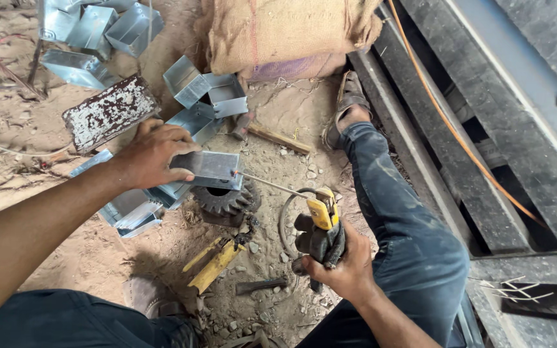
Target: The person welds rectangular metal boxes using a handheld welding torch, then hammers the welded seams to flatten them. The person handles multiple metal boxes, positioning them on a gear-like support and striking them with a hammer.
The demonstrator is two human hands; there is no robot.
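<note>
My left hand [151,154] presses down on a bent sheet-metal box piece [215,169] that rests on a dark toothed gear [224,201] on the sandy ground. My right hand [345,265] grips a welding electrode holder [320,227] with yellow jaws. Its thin rod [269,183] reaches left, and the tip touches the right edge of the metal piece with a small orange glow. My right leg in dusty jeans [400,219] stretches forward, with a sandal [347,100] on the foot.
Several more folded sheet-metal boxes [204,89] lie ahead and at the top left [91,29]. A rusty white-flecked plate [109,111], a burlap sack [285,29], a yellow tool [213,265] and dark steel beams with an orange cable [449,122] surround me.
</note>
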